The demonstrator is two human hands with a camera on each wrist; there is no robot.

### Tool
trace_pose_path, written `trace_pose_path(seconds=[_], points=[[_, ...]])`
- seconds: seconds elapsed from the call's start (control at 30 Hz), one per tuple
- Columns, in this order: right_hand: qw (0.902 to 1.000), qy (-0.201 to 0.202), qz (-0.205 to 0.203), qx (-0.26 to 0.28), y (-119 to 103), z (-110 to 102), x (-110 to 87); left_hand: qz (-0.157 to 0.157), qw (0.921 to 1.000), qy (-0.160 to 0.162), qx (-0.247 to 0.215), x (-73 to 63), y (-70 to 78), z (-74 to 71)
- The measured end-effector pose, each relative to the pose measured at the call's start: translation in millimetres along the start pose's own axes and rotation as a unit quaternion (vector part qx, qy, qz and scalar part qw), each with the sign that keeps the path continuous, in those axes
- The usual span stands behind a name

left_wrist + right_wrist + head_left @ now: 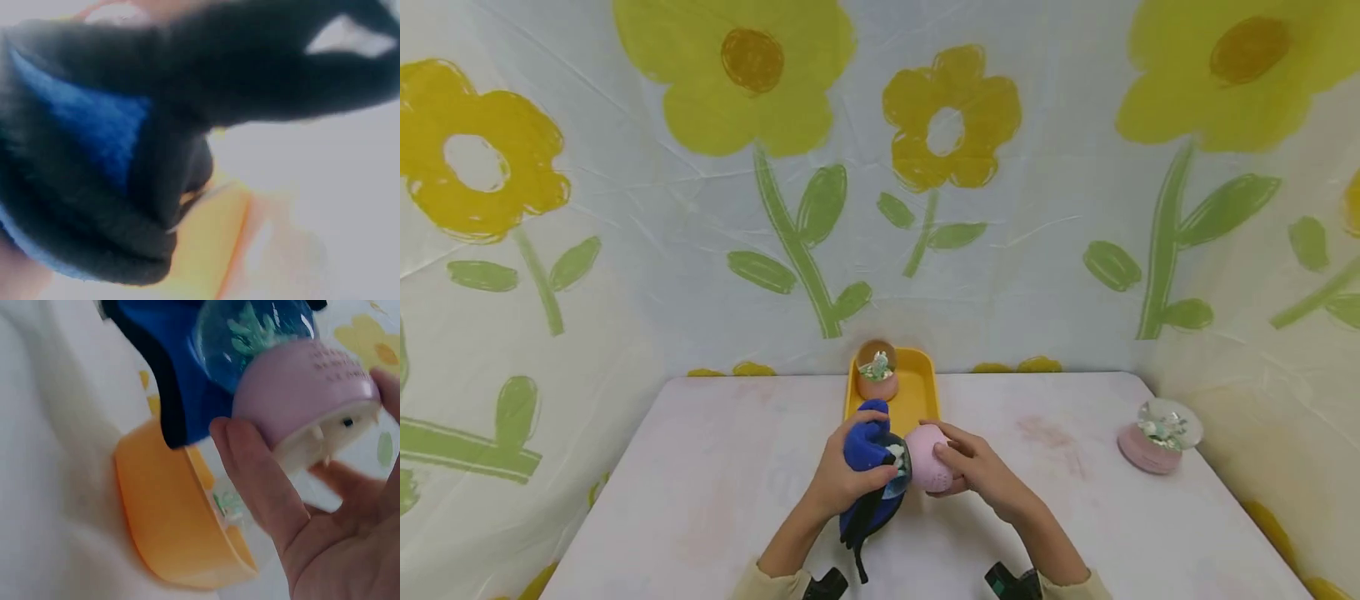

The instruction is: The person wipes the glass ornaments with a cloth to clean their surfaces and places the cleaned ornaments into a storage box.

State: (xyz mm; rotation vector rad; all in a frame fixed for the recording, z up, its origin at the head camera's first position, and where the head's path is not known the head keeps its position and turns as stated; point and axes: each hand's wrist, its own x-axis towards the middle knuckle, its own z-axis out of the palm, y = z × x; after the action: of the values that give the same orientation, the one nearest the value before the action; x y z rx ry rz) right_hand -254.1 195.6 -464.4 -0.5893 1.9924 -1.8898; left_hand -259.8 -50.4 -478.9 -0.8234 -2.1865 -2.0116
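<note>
In the head view my left hand (838, 475) grips a fuzzy blue cloth (865, 450) with black edging, bunched against a snow globe's glass. My right hand (985, 471) holds that snow globe (929, 458) by its pink base, tipped sideways with the glass toward the cloth. From the right wrist, the globe's pink base (300, 394) shows small lettering and a pale underside, and the blue cloth (181, 375) lies behind the glass. Black trim and a patch of blue cloth (94, 125) fill much of the blurred left wrist view.
A yellow tray (917, 387) stands at the back edge, beyond the hands, with a second snow globe (877, 375) upright in its left part. Farther right, a third snow globe (1157, 437) sits on the white table (722, 467). A flower-print curtain (1000, 317) surrounds the table's back and sides.
</note>
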Motion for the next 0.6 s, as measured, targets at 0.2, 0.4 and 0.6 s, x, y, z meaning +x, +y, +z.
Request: trace_pose_path(seconds=[0.2,0.4,0.6], points=[[0.9988,0.048,0.013,-0.002,-2,19,0.0,-0.031,0.9932,0.106,0.039,-1.1,4.2,0.0],[0.9497,0.085,-0.184,-0.239,-10,28,-9.0,-0.087,0.9893,0.099,-0.063,3.6,4.6,-4.5],[0.8540,0.079,-0.349,-0.377,-20,27,-8.1,-0.094,0.9799,0.056,-0.166,3.6,8.8,-10.5]])
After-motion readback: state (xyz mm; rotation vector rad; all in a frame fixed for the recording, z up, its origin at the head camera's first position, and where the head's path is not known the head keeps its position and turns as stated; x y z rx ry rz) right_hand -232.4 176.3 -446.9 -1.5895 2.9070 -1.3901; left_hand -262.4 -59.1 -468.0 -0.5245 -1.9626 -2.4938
